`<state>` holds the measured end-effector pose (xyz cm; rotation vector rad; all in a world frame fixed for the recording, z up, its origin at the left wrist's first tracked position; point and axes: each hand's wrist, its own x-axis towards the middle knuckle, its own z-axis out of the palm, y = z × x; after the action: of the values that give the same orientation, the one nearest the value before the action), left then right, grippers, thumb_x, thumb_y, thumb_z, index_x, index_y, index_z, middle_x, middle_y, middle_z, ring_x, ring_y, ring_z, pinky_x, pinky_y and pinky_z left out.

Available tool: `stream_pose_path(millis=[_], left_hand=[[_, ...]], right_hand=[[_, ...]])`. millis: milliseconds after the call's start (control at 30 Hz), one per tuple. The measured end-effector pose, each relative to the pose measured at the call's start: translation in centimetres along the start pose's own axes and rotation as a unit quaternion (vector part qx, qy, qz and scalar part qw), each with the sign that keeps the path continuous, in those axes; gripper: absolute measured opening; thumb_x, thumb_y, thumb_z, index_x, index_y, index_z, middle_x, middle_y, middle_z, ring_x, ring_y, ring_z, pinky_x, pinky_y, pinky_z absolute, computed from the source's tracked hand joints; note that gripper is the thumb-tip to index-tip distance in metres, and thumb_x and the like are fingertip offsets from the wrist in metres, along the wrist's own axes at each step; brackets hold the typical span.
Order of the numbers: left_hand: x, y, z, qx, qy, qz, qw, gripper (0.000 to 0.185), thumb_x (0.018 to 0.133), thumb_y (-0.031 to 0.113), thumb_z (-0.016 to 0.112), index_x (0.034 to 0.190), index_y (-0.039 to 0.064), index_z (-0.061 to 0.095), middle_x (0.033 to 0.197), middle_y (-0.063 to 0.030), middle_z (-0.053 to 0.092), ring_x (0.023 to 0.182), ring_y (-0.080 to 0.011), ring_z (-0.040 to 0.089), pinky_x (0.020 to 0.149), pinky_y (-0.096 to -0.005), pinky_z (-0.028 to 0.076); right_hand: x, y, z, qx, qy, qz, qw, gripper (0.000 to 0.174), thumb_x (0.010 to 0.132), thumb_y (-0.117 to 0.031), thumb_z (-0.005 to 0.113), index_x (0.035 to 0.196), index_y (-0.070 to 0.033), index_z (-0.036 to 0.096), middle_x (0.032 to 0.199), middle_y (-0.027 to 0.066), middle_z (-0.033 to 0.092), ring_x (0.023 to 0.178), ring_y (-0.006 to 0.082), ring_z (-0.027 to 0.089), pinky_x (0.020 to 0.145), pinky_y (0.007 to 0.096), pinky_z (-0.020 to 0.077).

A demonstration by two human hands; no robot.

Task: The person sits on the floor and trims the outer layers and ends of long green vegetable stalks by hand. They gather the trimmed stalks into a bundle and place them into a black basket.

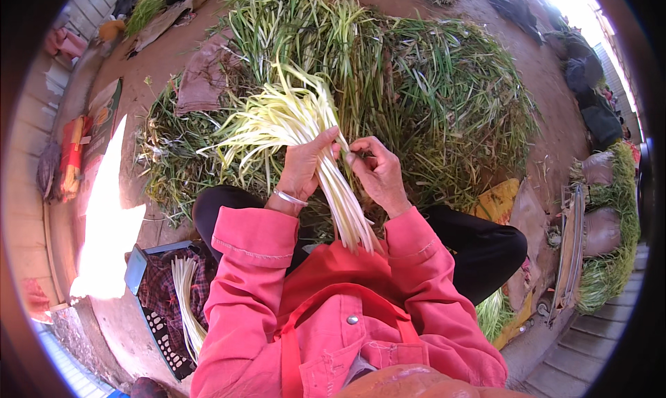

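A bunch of pale yellow-white leafy stalks, like blanched chives [338, 190], lies in my left hand [304, 166], its leaf tips fanned to the upper left and its white ends pointing down over my red apron [338, 273]. My right hand [379, 174] is just right of the bunch, thumb and forefinger pinched on a thin leaf or stalk at its edge. Beyond both hands spreads a big heap of green and withered leaves [437, 86]. A second bunch of pale stalks [184, 294] rests on checked cloth in a plastic crate at the lower left.
The blue and black crate [156, 315] stands beside my left leg. A brownish-pink cloth [200, 81] lies on the heap. Yellow sacking [497, 200] is by my right knee. At the far right, a metal-framed cart [570, 247] stands near bundled greens [606, 289]. A red-wrapped bundle [73, 156] lies left.
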<state>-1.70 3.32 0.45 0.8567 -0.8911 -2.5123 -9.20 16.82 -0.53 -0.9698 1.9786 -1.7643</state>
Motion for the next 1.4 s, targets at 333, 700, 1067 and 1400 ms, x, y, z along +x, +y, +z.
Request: stream_pose_path(millis=[333, 700, 1067, 1400], left_hand=[[0.0, 0.0, -0.5, 0.028, -0.016, -0.035, 0.999, 0.015, 0.081, 0.009, 0.068, 0.093, 0.000, 0.064, 0.071, -0.0051, 0.063, 0.054, -0.0112, 0.060, 0.048, -0.0215, 0.048], [-0.2, 0.2, -0.6, 0.074, -0.014, -0.017, 0.997, 0.018, 0.079, 0.010, 0.071, 0.092, -0.001, 0.065, 0.075, -0.0044, 0.065, 0.057, -0.0094, 0.060, 0.048, -0.0203, 0.048], [-1.2, 0.2, -0.1, 0.077, -0.046, -0.013, 0.996, 0.015, 0.079, 0.010, 0.071, 0.088, -0.001, 0.066, 0.071, -0.0034, 0.064, 0.053, -0.0097, 0.058, 0.046, -0.0208, 0.046], [-0.4, 4.3, -2.2, 0.016, 0.020, 0.067, 0.997, 0.020, 0.081, 0.011, 0.068, 0.096, -0.002, 0.062, 0.073, -0.0056, 0.063, 0.055, -0.0093, 0.057, 0.050, -0.0204, 0.049]], right_hand=[[-1.1, -0.1, 0.6, 0.051, -0.028, 0.031, 0.998, 0.024, 0.086, 0.000, 0.058, 0.107, -0.003, 0.046, 0.075, 0.0011, 0.057, 0.063, 0.0047, 0.050, 0.058, 0.0197, 0.0430], [-1.2, -1.9, -1.8, 0.185, 0.016, 0.111, 0.976, 0.015, 0.085, -0.005, 0.062, 0.098, 0.003, 0.065, 0.079, 0.0000, 0.062, 0.069, 0.0035, 0.054, 0.061, 0.0170, 0.0432], [-0.1, -2.3, 0.0, -0.160, -0.040, 0.022, 0.986, 0.011, 0.075, -0.009, 0.062, 0.075, 0.001, 0.058, 0.062, 0.0175, 0.055, 0.050, 0.0270, 0.053, 0.051, 0.0330, 0.0427], [-4.0, -1.5, -2.9, -0.099, -0.163, 0.035, 0.981, 0.019, 0.085, -0.014, 0.061, 0.076, 0.003, 0.057, 0.053, 0.0017, 0.052, 0.045, 0.0047, 0.046, 0.041, 0.0238, 0.0358]])
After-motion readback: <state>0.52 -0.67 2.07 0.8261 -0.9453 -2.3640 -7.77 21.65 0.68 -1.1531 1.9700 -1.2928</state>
